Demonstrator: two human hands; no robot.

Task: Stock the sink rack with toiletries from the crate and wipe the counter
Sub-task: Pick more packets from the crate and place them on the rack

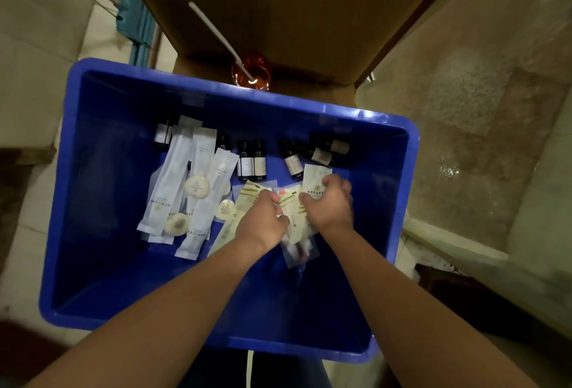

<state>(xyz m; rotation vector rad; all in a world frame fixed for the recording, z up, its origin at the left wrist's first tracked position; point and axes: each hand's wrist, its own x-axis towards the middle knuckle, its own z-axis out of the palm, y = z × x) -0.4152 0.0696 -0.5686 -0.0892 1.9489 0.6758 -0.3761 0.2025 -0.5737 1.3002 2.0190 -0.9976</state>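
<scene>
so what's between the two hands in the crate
Flat cream sachets fill the gap; the left hand and right hand both grip them, as the head view shows.

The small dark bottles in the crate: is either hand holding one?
No, the left hand and right hand both grip flat white sachets, while the small dark bottles lie untouched farther back in the crate.
</scene>
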